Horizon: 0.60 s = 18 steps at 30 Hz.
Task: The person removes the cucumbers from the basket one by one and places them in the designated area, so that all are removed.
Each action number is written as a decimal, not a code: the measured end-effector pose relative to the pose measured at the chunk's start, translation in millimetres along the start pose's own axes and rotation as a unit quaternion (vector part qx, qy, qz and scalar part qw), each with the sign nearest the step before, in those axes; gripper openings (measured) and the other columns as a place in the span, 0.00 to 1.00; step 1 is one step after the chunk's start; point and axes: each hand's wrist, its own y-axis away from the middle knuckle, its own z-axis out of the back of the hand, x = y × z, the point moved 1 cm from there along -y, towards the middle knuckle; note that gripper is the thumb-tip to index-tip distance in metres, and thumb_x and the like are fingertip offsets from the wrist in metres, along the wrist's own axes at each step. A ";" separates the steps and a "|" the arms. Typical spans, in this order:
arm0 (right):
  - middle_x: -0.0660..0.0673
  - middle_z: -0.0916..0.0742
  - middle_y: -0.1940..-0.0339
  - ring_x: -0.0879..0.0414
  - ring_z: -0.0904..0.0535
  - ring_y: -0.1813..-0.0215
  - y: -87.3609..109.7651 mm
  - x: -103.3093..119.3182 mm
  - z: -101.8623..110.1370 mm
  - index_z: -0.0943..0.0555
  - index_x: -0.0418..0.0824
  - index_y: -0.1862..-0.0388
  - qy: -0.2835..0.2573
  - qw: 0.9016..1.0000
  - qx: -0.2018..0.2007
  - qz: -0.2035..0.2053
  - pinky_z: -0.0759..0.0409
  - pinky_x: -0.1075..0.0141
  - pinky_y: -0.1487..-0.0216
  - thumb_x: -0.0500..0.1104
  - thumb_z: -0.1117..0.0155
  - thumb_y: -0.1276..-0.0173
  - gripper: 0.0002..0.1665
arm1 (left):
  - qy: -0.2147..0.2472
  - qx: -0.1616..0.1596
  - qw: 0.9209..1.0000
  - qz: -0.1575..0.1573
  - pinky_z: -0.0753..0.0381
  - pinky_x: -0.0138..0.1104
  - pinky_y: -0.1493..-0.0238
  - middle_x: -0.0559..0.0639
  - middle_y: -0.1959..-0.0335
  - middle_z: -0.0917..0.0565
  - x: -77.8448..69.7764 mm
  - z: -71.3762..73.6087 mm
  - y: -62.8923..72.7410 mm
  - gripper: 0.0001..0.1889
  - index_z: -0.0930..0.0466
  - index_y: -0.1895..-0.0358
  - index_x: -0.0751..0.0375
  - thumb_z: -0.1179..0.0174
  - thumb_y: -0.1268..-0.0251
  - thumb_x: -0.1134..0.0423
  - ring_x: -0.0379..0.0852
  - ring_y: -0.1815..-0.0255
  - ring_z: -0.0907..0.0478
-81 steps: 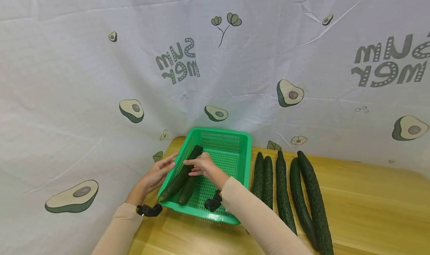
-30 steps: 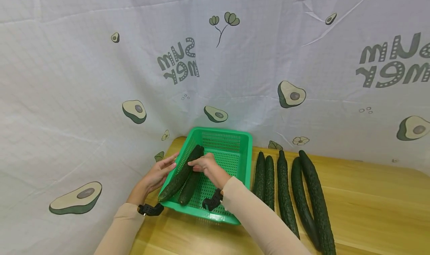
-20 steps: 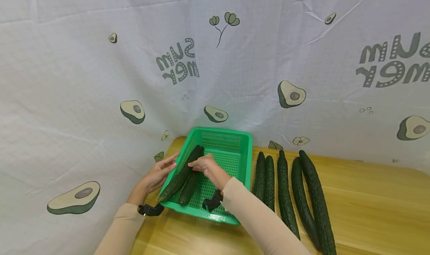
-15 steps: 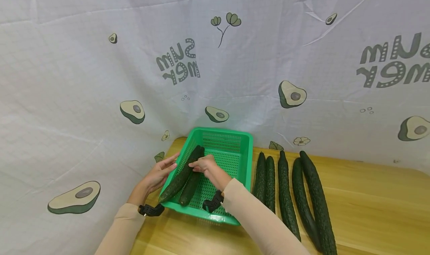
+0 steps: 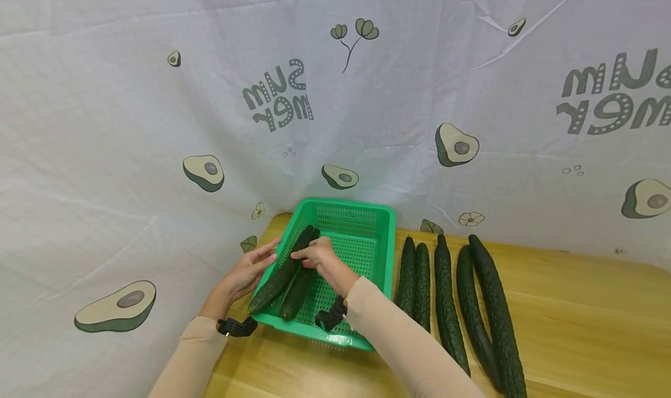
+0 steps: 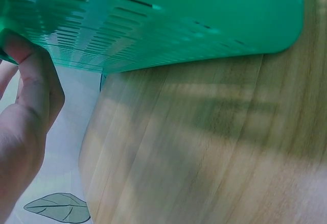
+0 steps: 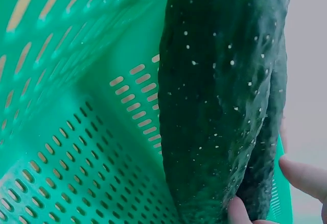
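Observation:
Two dark green cucumbers lie slantwise along the left side of the green plastic basket, the left cucumber leaning against the wall and the right cucumber beside it. My right hand reaches into the basket and pinches the left cucumber near its upper half. In the right wrist view a fingertip shows in the gap by the large near cucumber; most of that hand is hidden. On the basket's left rim, my left hand grips the edge, its bent fingers also showing in the left wrist view.
Several more cucumbers lie side by side on the wooden table, right of the basket. A white cloth with avocado prints hangs behind the table and along its left side. Black wrist cameras sit on both wrists.
My right fingers, more spread with the index straight earlier, have drawn together at the left cucumber and then edged slightly left. The left hand stays at the basket rim.

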 end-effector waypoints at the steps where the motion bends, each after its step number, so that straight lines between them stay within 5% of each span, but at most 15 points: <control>1: 0.28 0.30 0.29 0.40 0.18 0.46 0.2 0.2 -1.0 0.35 0.23 0.29 0.003 1.000 -0.002 0.003 0.16 0.58 0.51 0.32 0.27 0.37 0.41 | -0.001 0.000 1.000 0.000 0.64 0.50 0.24 0.63 0.20 0.61 0.0 0.0 0.1 0.31 0.51 0.19 0.59 0.52 0.19 0.62 0.57 0.20 0.67; 18: 0.23 0.24 0.39 0.33 0.19 0.45 -9.8 -9.8 1.5 0.39 0.24 0.28 -0.116 0.993 0.025 -0.021 0.15 0.54 0.55 0.28 0.28 0.38 0.43 | -0.023 0.002 1.000 0.006 0.65 0.52 0.24 0.63 0.19 0.63 1.1 0.5 2.8 0.32 0.54 0.18 0.58 0.53 0.18 0.60 0.60 0.20 0.68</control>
